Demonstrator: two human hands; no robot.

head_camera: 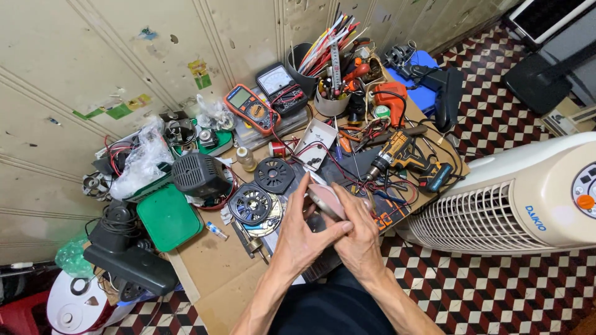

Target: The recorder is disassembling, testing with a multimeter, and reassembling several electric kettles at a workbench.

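1. Nearest the camera, the person's left hand [302, 231] and right hand [357, 232] meet above the front edge of a cluttered desk [214, 267] covered in brown cardboard. Both grips are clamped on a small pale pink disc [327, 200], held tilted between the fingers of each hand.
2. Just beyond the hands lie a round black motor part with copper windings [250, 203] and a flat black slotted disc [274, 175]; a green lid [167, 217] lies to their left.
3. To the right, a yellow and black cordless drill [406, 155] rests among red and black wires, and a white tower fan [515, 198] lies on the checkered floor [496, 291].
4. Further back, an open white box [316, 139] holds a few small dark parts.
5. Behind it sit an orange multimeter [250, 108] and an analogue meter [277, 80].
6. Farthest, a white cup [331, 102] holds screwdrivers and pliers, and a dark cup [302, 68] is packed with upright pencils and thin tools.
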